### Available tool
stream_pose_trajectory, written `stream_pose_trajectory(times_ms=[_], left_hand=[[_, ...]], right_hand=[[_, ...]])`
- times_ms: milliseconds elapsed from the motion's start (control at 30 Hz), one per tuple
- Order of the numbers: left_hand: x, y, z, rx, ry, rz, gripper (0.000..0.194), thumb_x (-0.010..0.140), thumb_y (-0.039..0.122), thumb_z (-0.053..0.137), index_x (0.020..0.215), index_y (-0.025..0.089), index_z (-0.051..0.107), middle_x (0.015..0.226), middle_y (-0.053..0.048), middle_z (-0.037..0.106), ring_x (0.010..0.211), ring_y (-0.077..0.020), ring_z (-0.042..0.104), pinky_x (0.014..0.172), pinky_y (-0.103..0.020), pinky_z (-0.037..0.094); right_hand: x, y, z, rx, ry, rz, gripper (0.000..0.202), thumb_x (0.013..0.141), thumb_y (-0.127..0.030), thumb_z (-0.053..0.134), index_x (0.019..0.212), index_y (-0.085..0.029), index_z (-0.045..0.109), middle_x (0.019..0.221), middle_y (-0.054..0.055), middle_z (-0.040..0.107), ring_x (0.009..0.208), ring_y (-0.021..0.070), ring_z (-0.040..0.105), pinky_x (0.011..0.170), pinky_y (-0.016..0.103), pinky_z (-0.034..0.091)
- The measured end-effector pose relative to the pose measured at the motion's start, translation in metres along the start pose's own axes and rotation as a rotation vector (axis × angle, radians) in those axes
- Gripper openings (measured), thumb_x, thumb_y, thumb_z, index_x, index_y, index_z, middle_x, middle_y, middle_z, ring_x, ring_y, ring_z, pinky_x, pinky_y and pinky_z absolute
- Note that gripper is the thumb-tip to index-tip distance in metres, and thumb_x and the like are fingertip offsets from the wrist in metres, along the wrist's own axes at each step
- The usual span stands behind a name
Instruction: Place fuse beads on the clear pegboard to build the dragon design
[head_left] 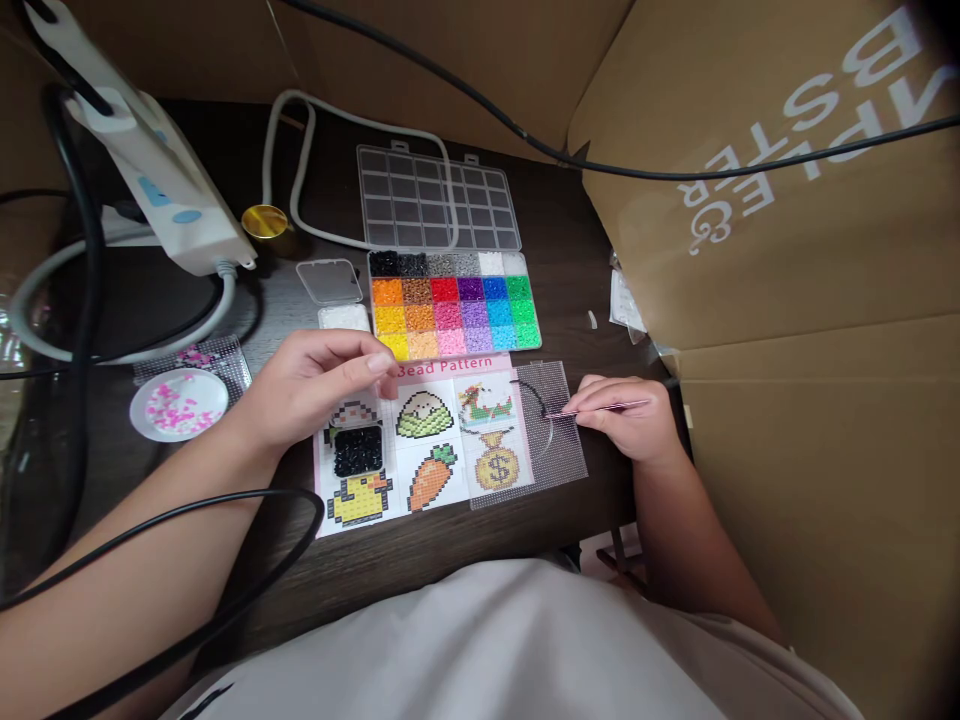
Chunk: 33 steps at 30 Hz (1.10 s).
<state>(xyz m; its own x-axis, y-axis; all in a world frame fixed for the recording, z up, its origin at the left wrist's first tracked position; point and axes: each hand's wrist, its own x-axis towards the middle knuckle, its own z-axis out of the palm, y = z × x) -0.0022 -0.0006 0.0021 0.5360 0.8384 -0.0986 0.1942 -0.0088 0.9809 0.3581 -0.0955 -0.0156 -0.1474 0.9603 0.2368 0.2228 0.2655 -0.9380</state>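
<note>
My right hand point(626, 412) pinches thin pink tweezers point(611, 408), their tip at a black curve of beads point(531, 388) on the clear pegboard point(566, 450). The pegboard lies over the right part of the Bead Pattern sheet point(431, 395). My left hand point(330, 380) hovers over the sheet's upper left, fingers bent and apart, with nothing seen in it. Below it sits a small clear box of black beads point(358, 452). Behind the sheet stands an open compartment box of coloured beads point(457, 305), its clear lid point(439, 197) folded back.
At the left are a white dish with pink and white beads point(180, 405), a power strip point(169, 180) and a gold-topped jar point(265, 222). A small box of white beads point(343, 318) stands behind my left hand. Cardboard walls point(787, 250) and black cables point(450, 75) surround the table.
</note>
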Motion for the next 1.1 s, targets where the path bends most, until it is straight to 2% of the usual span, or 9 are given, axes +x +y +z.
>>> stream_pose_trajectory(times_ms=[233,633,1100], left_hand=[[-0.0007,-0.0005,-0.0004,-0.011,-0.009,-0.004,0.029,0.091,0.047,0.069,0.077,0.022,0.075,0.073,-0.003,0.073,0.071,-0.0176,0.068,0.070,-0.026,0.053],[-0.0004,0.0017,0.0004,-0.004,-0.001,-0.005,0.027,0.091,0.044,0.068,0.076,0.023,0.075,0.072,-0.002,0.073,0.070,-0.0165,0.067,0.069,-0.026,0.051],[-0.0004,0.0035,0.0018,-0.002,0.009,-0.014,0.029,0.090,0.046,0.069,0.074,0.022,0.074,0.071,-0.003,0.073,0.069,-0.0174,0.067,0.068,-0.027,0.052]], right_hand=[[-0.0002,0.0006,0.0015,0.008,0.016,-0.017,0.016,0.074,-0.011,0.083,0.077,-0.026,0.083,0.076,0.004,0.080,0.067,0.0207,0.074,0.063,0.036,0.058],[-0.0011,0.0014,0.0010,-0.026,-0.007,-0.029,0.016,0.075,-0.011,0.083,0.078,-0.027,0.082,0.077,0.004,0.080,0.068,0.0211,0.074,0.064,0.037,0.059],[-0.0028,0.0022,-0.0006,0.039,0.038,0.000,0.016,0.075,-0.012,0.083,0.080,-0.027,0.083,0.076,0.004,0.080,0.068,0.0207,0.073,0.065,0.037,0.057]])
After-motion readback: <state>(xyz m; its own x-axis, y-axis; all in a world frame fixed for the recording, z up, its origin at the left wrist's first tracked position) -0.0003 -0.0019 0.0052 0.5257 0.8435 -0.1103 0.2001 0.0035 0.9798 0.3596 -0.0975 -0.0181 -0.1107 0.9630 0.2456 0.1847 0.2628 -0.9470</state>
